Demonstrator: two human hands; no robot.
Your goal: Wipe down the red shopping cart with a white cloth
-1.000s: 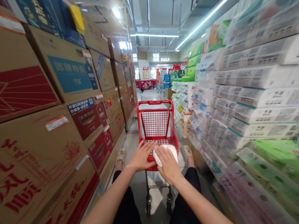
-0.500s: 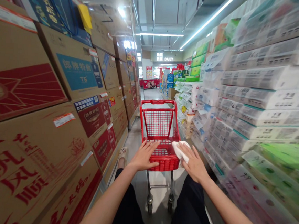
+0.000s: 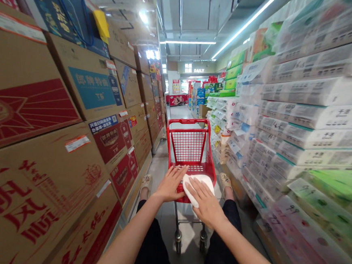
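Right hand point(image 3: 208, 203) and white cloth point(image 3: 202, 179) back mid-rim on cart point(image 3: 190, 146), beside left hand point(image 3: 170, 184); both grips apart.

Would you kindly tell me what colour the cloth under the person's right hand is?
The cloth is plain white, clearest in the head view.

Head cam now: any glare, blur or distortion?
Head view: ceiling strip lights blow out white; wide-angle bends and smears the cardboard boxes and tissue packs at the edges; red cart, white cloth, left hand and right hand are sharp centre-frame.
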